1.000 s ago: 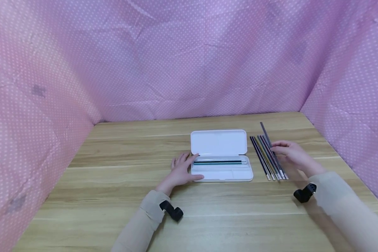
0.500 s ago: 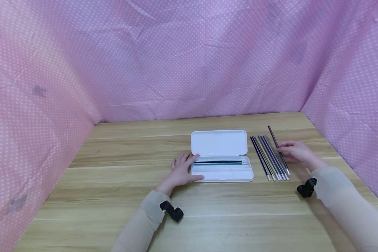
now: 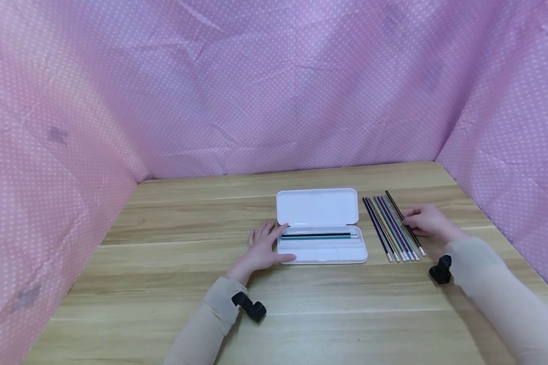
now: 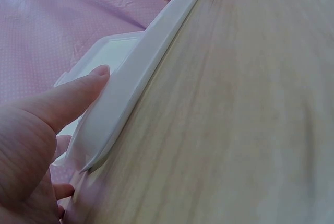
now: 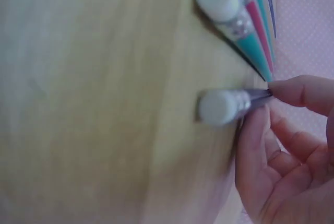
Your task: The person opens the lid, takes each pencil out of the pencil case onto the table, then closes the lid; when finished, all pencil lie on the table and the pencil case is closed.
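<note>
A white pencil case lies with its lid raised, and dark and green pencils rest in its rear groove. My left hand spreads around the case's left end, thumb over the front rim and index finger near the hinge. The thumb lies straight across the rim in the left wrist view. My right hand pinches a dark pencil between thumb and fingertips, its white eraser toward me, close over the table. Beside it lies a slanted row of pencils.
The wooden table backs onto a pink dotted cloth, which also hangs along both sides. Between the case and the right hand lies the pencil row, eraser ends toward me. Black wrist cameras stick out from both sleeves.
The right hand has drawn the dark pencil right and nearer to me, off the row, and its far end has come down level with the others. The left hand and the case stay put.
</note>
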The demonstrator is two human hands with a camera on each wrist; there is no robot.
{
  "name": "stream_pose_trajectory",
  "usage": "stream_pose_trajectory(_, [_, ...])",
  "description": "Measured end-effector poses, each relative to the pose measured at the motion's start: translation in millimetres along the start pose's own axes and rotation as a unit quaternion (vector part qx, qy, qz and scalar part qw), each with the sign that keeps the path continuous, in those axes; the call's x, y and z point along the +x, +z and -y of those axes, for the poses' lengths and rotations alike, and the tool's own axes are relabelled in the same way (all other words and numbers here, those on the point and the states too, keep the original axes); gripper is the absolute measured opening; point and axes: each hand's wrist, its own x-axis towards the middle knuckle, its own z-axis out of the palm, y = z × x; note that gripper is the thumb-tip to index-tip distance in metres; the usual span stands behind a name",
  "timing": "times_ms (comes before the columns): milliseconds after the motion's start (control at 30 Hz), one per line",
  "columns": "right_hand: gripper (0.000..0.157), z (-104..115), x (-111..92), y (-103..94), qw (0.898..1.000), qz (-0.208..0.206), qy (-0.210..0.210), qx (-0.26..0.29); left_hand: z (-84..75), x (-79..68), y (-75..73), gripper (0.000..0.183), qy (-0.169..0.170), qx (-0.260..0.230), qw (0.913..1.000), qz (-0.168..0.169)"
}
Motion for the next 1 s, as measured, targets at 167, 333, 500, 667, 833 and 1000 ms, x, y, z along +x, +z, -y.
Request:
stream_pose_trajectory(167, [0.033,3.5,-0.3,1.9,1.0,-0.009,0.004,-0.017,-0.1,-0.1,0.0,0.082,-0.003,0.002,1.0,0.001])
stream_pose_trajectory(333, [0.029,7.0,-0.6,3.3,0.999,-0.012,0.007,-0.031,-0.5,-0.1,-0.4,0.082,-0.002,0.0,1.0,-0.001])
stream_pose_trajectory(500, [0.029,7.6,-0.4,4.3,0.999,-0.014,0.006,-0.032,-1.2,-0.8,-0.8,0.082,-0.003,0.0,1.0,0.001])
stream_pose_trajectory(667, [0.028,6.2,-0.7,4.6,0.999,-0.016,0.002,-0.029,-1.5,-0.7,-1.2,0.082,-0.004,0.001,1.0,0.002])
stream_pose_trajectory(833, [0.028,5.5,-1.7,5.6,0.999,-0.017,0.007,-0.032,-1.4,-0.4,-1.5,0.082,-0.002,-0.002,1.0,0.001])
stream_pose_trajectory(1000, [0.03,5.4,-3.1,6.2,0.999,-0.017,0.008,-0.046,-1.2,-1.1,-1.5,0.082,-0.004,-0.004,1.0,0.002])
